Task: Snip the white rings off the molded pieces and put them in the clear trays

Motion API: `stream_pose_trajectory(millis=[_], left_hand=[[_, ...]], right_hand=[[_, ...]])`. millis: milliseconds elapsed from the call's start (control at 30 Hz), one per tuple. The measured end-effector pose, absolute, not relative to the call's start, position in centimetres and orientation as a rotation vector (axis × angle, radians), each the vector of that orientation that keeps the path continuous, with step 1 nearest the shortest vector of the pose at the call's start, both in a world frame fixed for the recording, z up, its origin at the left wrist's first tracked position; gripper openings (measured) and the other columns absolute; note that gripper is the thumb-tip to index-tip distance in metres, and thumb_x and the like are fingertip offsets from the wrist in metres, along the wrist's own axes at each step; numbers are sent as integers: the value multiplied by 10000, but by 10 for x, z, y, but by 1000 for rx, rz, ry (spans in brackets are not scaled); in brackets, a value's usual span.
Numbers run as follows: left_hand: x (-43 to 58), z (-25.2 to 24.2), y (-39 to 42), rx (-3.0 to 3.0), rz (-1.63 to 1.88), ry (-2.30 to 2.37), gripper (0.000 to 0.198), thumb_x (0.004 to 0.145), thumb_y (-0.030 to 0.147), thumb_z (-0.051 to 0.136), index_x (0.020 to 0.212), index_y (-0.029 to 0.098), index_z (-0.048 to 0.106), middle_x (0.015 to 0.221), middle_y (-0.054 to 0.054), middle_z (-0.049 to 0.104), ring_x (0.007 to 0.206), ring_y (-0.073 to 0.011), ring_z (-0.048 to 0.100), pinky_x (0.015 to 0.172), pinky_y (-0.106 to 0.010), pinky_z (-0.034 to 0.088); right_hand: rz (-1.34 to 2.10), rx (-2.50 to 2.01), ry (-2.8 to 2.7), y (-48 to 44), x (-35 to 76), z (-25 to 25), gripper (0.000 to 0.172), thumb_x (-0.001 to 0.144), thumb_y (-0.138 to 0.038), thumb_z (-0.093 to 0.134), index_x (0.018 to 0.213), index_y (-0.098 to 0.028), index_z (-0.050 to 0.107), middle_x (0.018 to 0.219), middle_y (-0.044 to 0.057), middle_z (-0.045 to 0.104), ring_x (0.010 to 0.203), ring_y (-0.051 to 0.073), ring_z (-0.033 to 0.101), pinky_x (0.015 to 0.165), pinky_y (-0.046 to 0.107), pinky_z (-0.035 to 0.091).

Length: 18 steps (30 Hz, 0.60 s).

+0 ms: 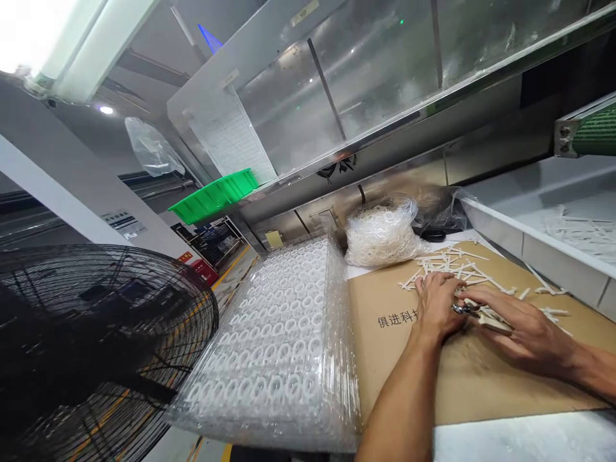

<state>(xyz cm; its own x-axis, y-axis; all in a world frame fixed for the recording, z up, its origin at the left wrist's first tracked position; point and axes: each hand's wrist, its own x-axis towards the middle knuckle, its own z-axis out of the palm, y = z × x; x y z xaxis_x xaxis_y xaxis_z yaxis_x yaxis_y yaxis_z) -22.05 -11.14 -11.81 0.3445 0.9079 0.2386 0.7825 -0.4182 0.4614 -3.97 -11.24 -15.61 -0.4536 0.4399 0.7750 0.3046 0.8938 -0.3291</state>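
Note:
My right hand [522, 330] is closed around a pair of cutting pliers [493, 319] with cream handles. Their metal head points left, close against my left hand [437, 301]. The fingers of my left hand are curled together over the cardboard sheet [385, 366]; what they hold is mostly hidden behind them. Thin white plastic sprues [450, 263] lie scattered just beyond both hands, and more pieces are to the right.
Stacked clear trays [274, 340] filled with white rings stand to the left. Behind the cardboard sits a clear bag of white rings [380, 234]. A white-walled bin [543, 244] borders the right side, a green tray [214, 196] sits up on the left, and a fan [96, 353] is nearby.

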Motion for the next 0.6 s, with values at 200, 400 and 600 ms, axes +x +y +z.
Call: stream_pose_trajectory(millis=[200, 400, 600], left_hand=[[-224, -111, -114, 2354, 679, 1506, 461, 816, 227, 563, 1270, 279, 623, 1411, -61, 554, 1352, -267, 427, 1164, -494, 239], [-223, -112, -108, 2299, 759, 1461, 414, 812, 296, 580, 1211, 225, 668, 1400, -101, 571, 1368, -281, 426, 1165, -465, 256], [-226, -123, -97, 2208, 870, 1482, 364, 795, 215, 575, 1134, 223, 709, 1359, -100, 611, 1355, -296, 458, 1168, -497, 253]], right_hand=[[79, -485, -2137, -125, -46, -140, 469, 888, -199, 593, 1352, -222, 532, 1238, 140, 669, 1169, 305, 651, 980, 449, 562], [175, -357, -2110, -140, -54, -115, 495, 801, -107, 549, 1291, -162, 518, 1126, 154, 662, 1127, 307, 612, 960, 473, 530], [200, -389, -2163, -143, -58, -113, 459, 734, -145, 549, 1192, -165, 515, 1033, 131, 641, 972, 273, 616, 873, 430, 547]])
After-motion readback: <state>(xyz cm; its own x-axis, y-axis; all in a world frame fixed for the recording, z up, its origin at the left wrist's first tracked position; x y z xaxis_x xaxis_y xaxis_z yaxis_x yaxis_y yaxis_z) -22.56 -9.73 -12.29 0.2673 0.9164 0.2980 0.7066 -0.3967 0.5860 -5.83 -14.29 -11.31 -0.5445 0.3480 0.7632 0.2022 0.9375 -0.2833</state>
